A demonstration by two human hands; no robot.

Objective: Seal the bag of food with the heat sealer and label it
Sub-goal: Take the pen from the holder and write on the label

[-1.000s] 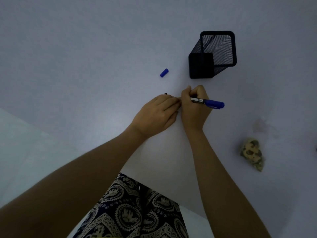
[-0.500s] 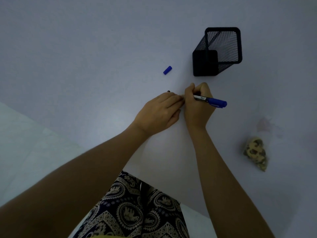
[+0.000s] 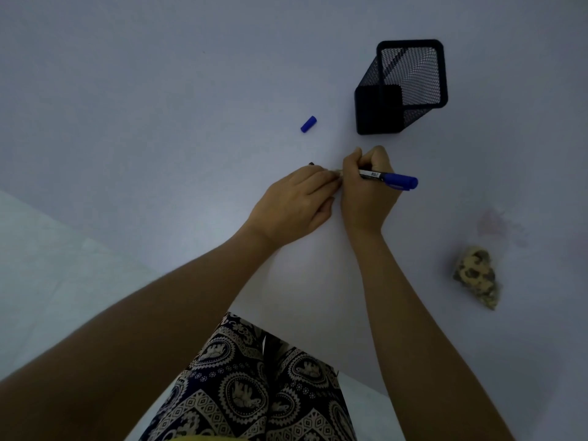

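White tabletop under dim light, seen from the head camera; all positions given relative to the black square wire-mesh pen holder, which stands upright at the far right-centre of the table. Left hand sits below-left of the holder, palm down, fingers laid fairly flat and close together, pressing onto something small on the table that it almost fully covers; only a dark sliver shows past the fingertips, so can't tell what it is, nor confirm a bag or label under it. Small blue marker cap lies loose on the table, just left of the holder's base and beyond the left hand, touching nothing. Right hand is directly below the holder, just beside the left hand with fingertips meeting it, fingers curled tight round a blue-and-black marker pen; the tip end points left toward the left hand's fingertips and is hidden by the fingers, the blue rear end sticks out right of the knuckles. Can't tell whether the tip touches anything. Crumpled beige-and-dark patterned lump lies well below-right of the holder, apart from both hands; material unclear. Faint pinkish smudge on the tabletop between that lump and the holder. Near edge: person's lap in dark trousers with pale elephant-medallion print, well below the holder
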